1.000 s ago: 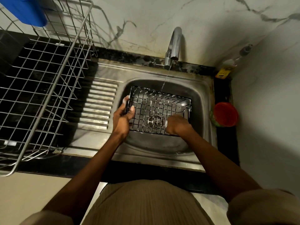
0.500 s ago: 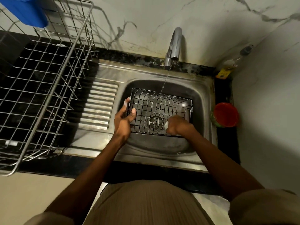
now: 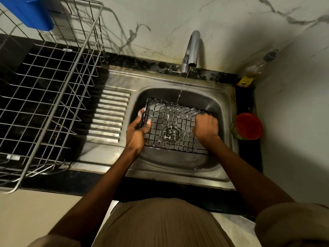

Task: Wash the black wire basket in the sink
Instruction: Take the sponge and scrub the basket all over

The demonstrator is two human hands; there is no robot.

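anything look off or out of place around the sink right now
Nothing stands out. The black wire basket sits in the sink under a thin stream from the tap, the left hand gripping its left edge and the right hand closed at its right side. White suds cling to the wires.

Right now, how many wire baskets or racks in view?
2. The black wire basket is in the sink, gripped by the left hand and right hand. The large silver wire rack stands on the counter left of the sink.
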